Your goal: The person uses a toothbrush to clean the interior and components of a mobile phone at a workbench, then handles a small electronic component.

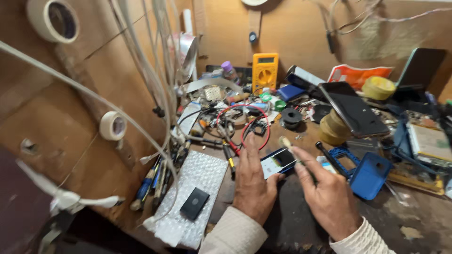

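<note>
Head view looks down on a cluttered repair bench where both hands meet over a small phone (278, 162) with a lit screen, lying flat on the brown work surface (414, 211). The left hand (253, 186) rests palm down with its fingers spread and nearly straight; its thumb side touches the phone's near-left end, steadying it rather than gripping it. The right hand (327, 193) comes in from the right, its fingers pinched around a slim brush (288, 146), whose pale bristle tip stands just above the phone's far edge. The phone's long axis runs from lower left to upper right, so it lies between the two hands, ahead of the left fingers and to the left of the right fingertips; the left hand is the closer one. A blue phone frame (369, 171) lies just to the right, a yellow multimeter (265, 70) stands at the back, and a sheet of bubble wrap (197, 188) carries a small black square part (194, 203).
</note>
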